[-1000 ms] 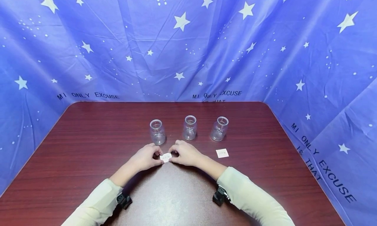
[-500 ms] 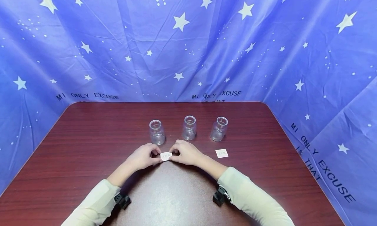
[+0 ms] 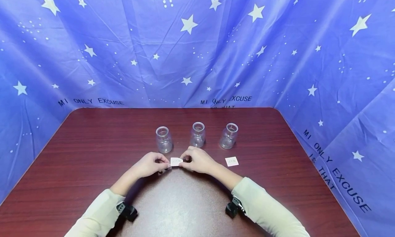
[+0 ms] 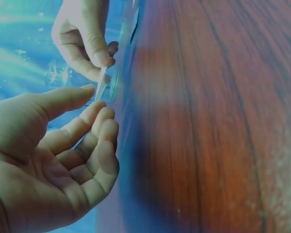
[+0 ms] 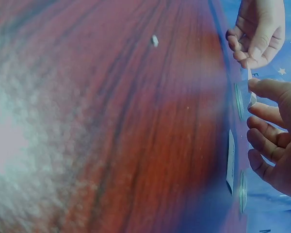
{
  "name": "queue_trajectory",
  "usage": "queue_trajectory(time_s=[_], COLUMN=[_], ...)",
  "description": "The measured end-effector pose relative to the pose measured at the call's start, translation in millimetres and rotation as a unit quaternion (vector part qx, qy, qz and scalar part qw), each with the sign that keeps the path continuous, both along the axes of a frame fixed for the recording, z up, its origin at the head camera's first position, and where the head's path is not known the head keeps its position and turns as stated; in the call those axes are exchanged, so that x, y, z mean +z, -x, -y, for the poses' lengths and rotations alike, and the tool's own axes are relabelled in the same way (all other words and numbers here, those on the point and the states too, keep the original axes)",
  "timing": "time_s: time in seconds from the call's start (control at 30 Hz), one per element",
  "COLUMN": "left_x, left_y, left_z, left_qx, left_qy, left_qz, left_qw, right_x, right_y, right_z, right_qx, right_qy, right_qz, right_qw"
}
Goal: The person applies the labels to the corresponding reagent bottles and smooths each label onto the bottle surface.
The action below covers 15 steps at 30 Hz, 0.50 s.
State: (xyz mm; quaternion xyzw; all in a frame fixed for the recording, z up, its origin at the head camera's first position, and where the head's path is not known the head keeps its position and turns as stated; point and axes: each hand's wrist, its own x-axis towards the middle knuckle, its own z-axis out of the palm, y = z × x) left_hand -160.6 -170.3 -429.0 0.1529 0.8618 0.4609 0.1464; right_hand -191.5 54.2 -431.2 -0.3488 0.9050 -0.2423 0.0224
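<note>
A small white paper label with faint writing is stretched between my two hands over the table. My left hand holds its left edge at the thumb and index fingertips; in the left wrist view, the label's edge lies between those tips. At the other edge, my right hand pinches it with thumb and index finger, the remaining fingers loosely bent. Just behind the hands stand three clear glass jars without lids: a left jar, a middle jar and a right jar.
A second white label lies on the dark red wooden table, in front of the right jar. In the right wrist view, a tiny pale bit lies on the wood. A blue star-print curtain surrounds the far sides.
The label between my hands has shifted slightly right and away from me, and its printed face shows flatter. Both hands have moved a little with it. The jars stay in place.
</note>
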Motion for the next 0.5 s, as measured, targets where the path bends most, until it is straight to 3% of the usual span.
queue_trajectory(time_s=[0.27, 0.5], left_x=[-3.5, -7.7], left_y=[-0.9, -1.3], left_z=[-2.1, -4.3], left_qx=[0.017, 0.021], left_qy=[-0.044, -0.052], left_qz=[0.067, 0.06], left_qw=[0.9966, 0.9966], right_x=[1.9, -0.5], right_y=[-2.0, -3.2], right_z=[-2.7, -4.6], right_qx=[-0.014, -0.019], right_qy=[0.02, 0.027], right_qz=[0.015, 0.006], right_qw=[1.0, 0.999])
